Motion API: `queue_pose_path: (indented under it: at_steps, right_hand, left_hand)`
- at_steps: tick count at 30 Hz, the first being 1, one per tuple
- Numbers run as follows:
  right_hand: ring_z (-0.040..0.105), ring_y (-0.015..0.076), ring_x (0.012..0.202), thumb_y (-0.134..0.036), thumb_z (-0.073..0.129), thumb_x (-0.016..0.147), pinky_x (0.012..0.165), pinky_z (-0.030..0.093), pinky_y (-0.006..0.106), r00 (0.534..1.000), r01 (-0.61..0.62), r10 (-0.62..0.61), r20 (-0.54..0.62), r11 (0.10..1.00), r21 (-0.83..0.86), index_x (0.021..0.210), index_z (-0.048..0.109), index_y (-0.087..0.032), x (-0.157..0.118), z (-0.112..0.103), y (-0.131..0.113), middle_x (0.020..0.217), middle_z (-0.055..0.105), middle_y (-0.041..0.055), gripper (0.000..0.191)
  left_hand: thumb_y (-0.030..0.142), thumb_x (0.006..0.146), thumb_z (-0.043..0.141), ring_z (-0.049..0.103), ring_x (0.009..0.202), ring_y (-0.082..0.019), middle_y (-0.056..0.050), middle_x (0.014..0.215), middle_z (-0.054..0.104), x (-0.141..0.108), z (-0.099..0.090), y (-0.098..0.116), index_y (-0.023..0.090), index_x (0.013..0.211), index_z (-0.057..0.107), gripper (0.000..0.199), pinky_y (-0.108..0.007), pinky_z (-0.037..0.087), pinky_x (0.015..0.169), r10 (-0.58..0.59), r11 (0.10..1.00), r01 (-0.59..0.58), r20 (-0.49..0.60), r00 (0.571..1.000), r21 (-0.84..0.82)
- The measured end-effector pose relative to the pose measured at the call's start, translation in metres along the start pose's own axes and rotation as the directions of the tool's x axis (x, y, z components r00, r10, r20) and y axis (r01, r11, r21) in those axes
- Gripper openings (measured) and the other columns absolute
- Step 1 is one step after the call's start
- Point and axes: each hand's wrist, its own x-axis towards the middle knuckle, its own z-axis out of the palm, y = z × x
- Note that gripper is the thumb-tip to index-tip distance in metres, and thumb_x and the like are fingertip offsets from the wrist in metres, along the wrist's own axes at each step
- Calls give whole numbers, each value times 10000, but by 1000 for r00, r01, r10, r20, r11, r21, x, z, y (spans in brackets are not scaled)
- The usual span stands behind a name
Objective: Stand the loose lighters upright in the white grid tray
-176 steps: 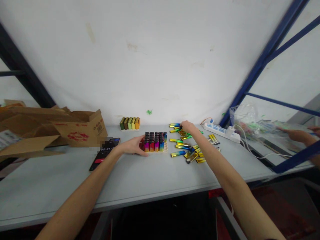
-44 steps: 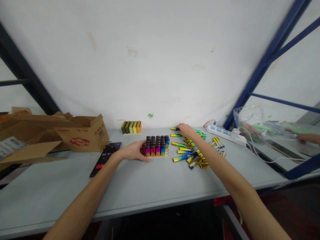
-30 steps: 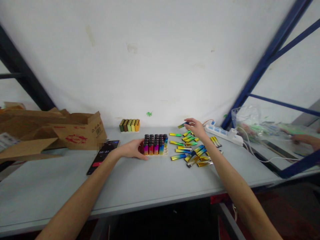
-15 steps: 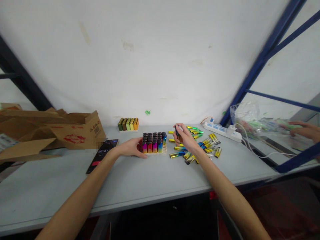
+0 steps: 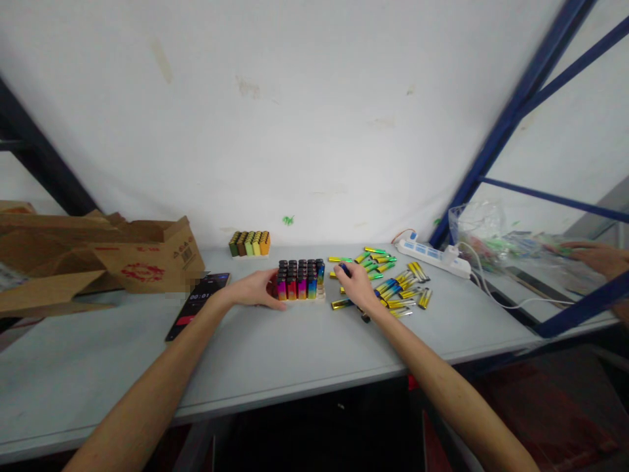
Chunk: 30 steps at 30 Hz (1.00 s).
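Note:
Colourful lighters (image 5: 297, 283) with black tops stand upright in rows in a white tray (image 5: 320, 295). My left hand (image 5: 256, 288) grips the left end of this tray, thumb at the front and fingers behind the lighters. To the right of the tray my right hand (image 5: 358, 286) is closed on a lighter (image 5: 345, 269); only its dark blue end shows between the fingers. Beneath and beyond that hand lie many loose shiny lighters (image 5: 393, 286) in yellow, green and blue, spread over the table.
A second block of lighters (image 5: 249, 244) stands by the wall. On the left are a phone (image 5: 199, 303) showing a timer and an open cardboard box (image 5: 147, 262). A power strip (image 5: 432, 257), a blue rack post (image 5: 515, 118) and another person's hand (image 5: 597, 254) are to the right.
My right hand has come down from above the loose lighters to close over them, beside the tray, still with the lighter. My left hand keeps its place on the tray.

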Motion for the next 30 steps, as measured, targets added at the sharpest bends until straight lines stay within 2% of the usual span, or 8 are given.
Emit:
queue_pose_path:
  at_steps: [5,10,13,16,20,24,30]
  right_hand:
    - [374,122,598,-421,451,886,588,252,278,999,29,-29,18,999,-19,631,385,-216,-2,0,-3,599,355,-42,334]
    - [387,121,597,-501,486,933,585,276,279,999,46,-46,16,999,7,648,410,-213,-4,-4,-8,601,386,-43,413]
    - [440,123,608,-560,521,964,579,350,261,998,34,-41,46,990,135,841,525,-211,-5,-6,-9,658,461,-48,371]
    - [538,132,672,-587,528,972,607,477,257,986,-5,-55,160,935,354,1043,546,-229,-4,-6,-6,788,561,-23,366]
    - [645,179,935,-599,636,907,790,599,321,966,-42,-98,240,854,518,1078,602,-234,-2,-8,-4,1024,644,43,405]
    - [681,181,870,-527,733,859,859,588,338,973,1,-104,207,897,442,1011,683,-194,-1,-13,-5,907,700,33,369]
    - [734,207,750,-505,806,797,734,603,325,990,60,-95,102,950,308,1004,737,-177,-2,-10,1,827,767,56,395]
  left_hand:
    - [550,621,886,700,916,-274,-100,1154,737,1,0,-1,152,1306,563,856,-334,556,743,-15,1000,15,4,1000,24]
    - [542,629,889,700,957,-266,-93,1210,726,1,0,-2,169,1319,547,856,-330,562,783,1,1000,-1,17,1000,-26]
    - [544,625,892,698,985,-264,-86,1219,725,1,1,-2,177,1316,545,856,-327,561,809,5,999,-4,17,1000,-38]
    - [553,617,891,699,971,-266,-78,1184,734,1,1,-2,180,1288,557,837,-323,560,788,-22,1000,23,18,1000,-17]
    - [548,623,886,690,1001,-268,-73,1198,727,0,0,-1,184,1295,557,832,-325,559,810,-13,1000,13,13,1000,-18]
    - [545,625,882,689,981,-273,-84,1193,726,0,0,1,172,1302,553,840,-334,561,790,-16,1000,16,22,1000,-21]
    - [541,618,885,690,990,-265,-72,1198,722,0,0,1,190,1273,568,807,-327,555,796,1,1000,-1,14,1000,-19]
